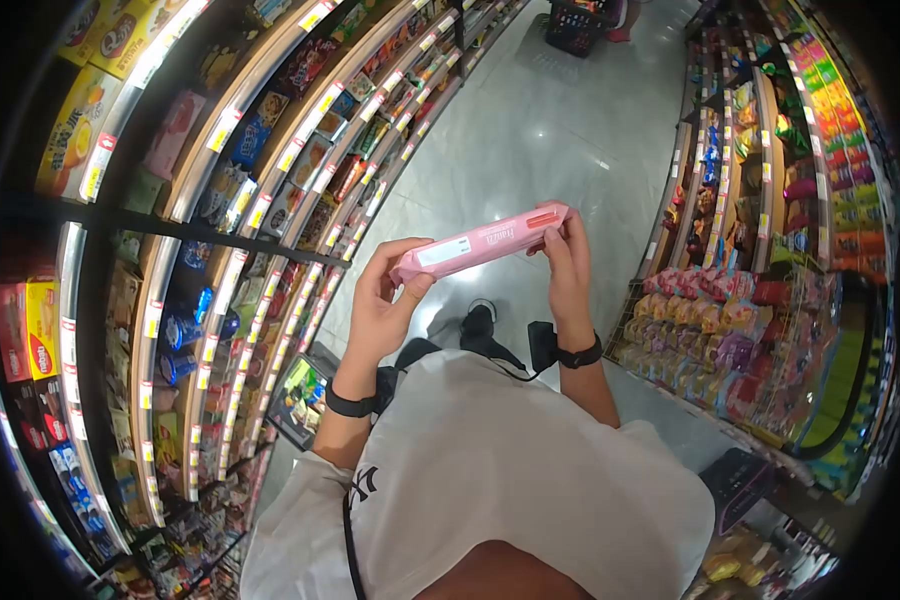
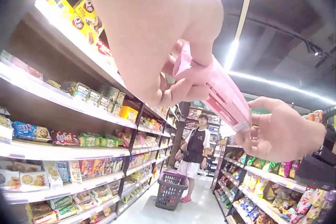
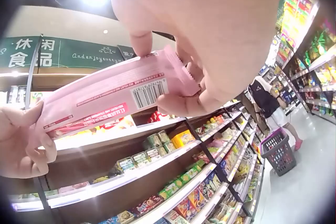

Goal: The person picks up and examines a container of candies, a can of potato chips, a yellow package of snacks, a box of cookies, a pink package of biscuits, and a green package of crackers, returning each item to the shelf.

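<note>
A long pink snack packet [image 1: 485, 242] is held up level in front of the body, one end in each hand. My left hand [image 1: 387, 300] pinches its left end between thumb and fingers. At the other end my right hand [image 1: 568, 270] grips near the crimped edge. The right wrist view shows the side of the pink packet [image 3: 105, 95] with a barcode and small print, the right thumb lying by the barcode. In the left wrist view the left hand [image 2: 157, 35] fills the top and partly covers its end of the packet.
Snack shelves [image 1: 220, 130] line the left side, and more shelves [image 1: 760, 130] stand at the right with bagged goods in a wire rack [image 1: 700, 330]. Down the aisle a person [image 2: 197, 145] stands beside a dark shopping basket [image 2: 171, 190] on the floor.
</note>
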### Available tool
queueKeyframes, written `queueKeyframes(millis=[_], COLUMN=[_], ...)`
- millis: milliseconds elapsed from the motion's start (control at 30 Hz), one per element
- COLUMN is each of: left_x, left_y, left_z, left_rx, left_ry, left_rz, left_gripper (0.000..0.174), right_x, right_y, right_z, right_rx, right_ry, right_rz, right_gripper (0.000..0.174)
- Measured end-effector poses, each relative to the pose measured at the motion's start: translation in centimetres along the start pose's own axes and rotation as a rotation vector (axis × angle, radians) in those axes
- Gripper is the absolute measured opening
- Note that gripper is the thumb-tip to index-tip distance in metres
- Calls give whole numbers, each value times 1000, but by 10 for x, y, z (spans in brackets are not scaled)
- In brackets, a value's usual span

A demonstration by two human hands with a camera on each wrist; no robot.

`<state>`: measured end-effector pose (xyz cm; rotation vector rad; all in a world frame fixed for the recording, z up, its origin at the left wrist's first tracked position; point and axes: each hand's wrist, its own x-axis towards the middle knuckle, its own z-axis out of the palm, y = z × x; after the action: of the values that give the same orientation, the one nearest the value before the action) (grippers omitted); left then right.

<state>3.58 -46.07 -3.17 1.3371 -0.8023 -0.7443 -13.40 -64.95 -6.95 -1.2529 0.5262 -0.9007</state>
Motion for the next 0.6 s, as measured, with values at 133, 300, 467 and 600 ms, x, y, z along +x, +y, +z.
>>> queueKeyframes(millis=[133,300,467,600], left_x=[24,43,56,70], left_y=[1,1,2,-15], left_z=[5,-12,-38,-68], left_rx=[8,293,353,240], left_ry=[-37,-41,109,349], left_rz=[5,103,116,94], left_gripper=[29,30,37,53], right_x=[30,65,97,122], right_y=[15,17,20,32], right_z=[-8,11,34,62], right_rx=[-19,43,164,218], right_ry=[-21,-62,-195,-269], right_rz=[-10,105,185,127], right_gripper=[33,42,45,57])
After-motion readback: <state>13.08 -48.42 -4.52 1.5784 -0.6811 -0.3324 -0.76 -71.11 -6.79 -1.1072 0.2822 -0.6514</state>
